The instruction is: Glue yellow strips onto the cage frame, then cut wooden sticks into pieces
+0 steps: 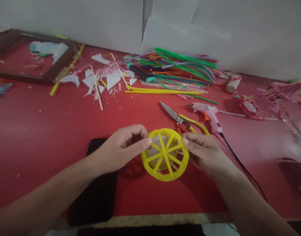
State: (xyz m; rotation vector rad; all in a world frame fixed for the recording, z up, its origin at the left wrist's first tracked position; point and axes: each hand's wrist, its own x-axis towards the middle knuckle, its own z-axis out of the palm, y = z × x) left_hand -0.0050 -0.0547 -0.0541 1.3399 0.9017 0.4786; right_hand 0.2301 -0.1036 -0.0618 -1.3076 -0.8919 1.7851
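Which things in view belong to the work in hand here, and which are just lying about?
In the work:
yellow spoked wheel, held by left hand and right hand
yellow strips, probably: same colour
scissors and pink glue gun, perhaps: close to the right hand

Apparently just lying about:
flat black object
white paper scraps
brown frame
pink craft piece

Yellow spoked wheel (164, 150) — red tabletop (130, 116), pink glue gun (212, 114) — orange trigger (205, 115), yellow-handled scissors (179, 119)
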